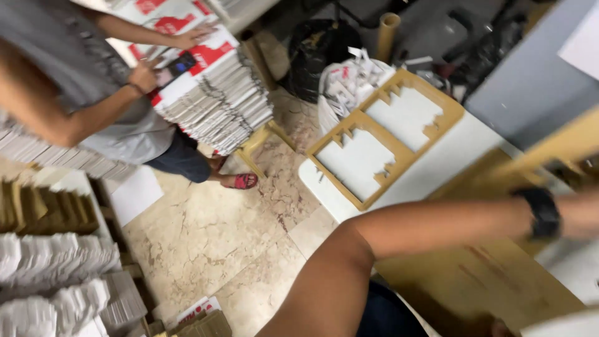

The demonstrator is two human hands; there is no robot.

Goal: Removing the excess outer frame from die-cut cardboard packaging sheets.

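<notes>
My left arm reaches across the lower right, with a black watch (544, 212) on the wrist. My left hand (583, 212) is blurred at the right edge, above a brown cardboard sheet (486, 274), and its fingers cannot be made out. A tan die-cut cardboard frame (399, 156) with two cut-out openings lies on the white table (430, 175) beyond the arm. My right hand is out of view.
A person in a grey shirt (93, 68) stands at the upper left, hands on a tall stack of red-and-white printed sheets (218, 93) resting on a yellow stool (262, 140). Stacks of white and brown folded cartons (56, 262) fill the left. A black bag (318, 53) and a cardboard tube (387, 31) stand behind.
</notes>
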